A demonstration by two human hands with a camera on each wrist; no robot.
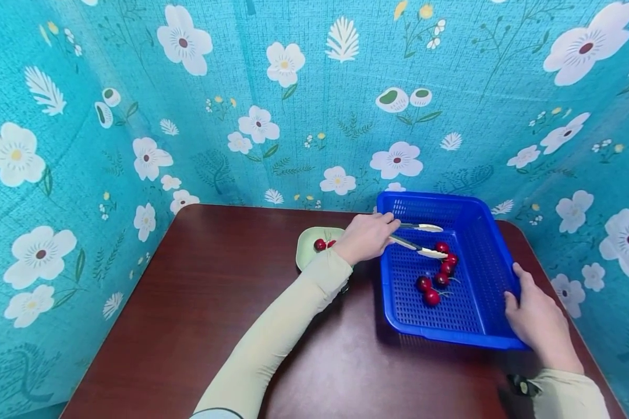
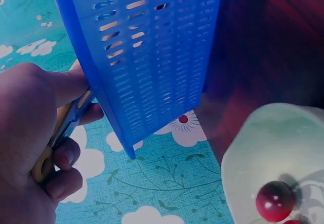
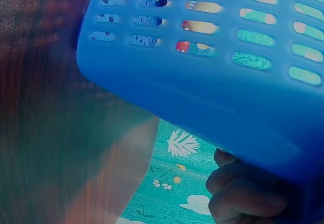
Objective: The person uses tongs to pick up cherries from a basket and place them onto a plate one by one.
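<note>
Screened off and homely in look, though whether truly a home cannot be told: flowered turquoise cloth (image 1: 314,116) hangs from nine o'clock through twelve to three round a wood-grained counter (image 1: 215,279), with a blue plastic basket (image 1: 484,262) of cherries (image 1: 432,297) at four.

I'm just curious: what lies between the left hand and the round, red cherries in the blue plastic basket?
Tongs with cream tips, held in the left hand, extend toward the cherries in the head view.

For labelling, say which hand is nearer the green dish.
Left. The left hand is just right of the dish; the right hand is farther right, at the basket's rim.
</note>
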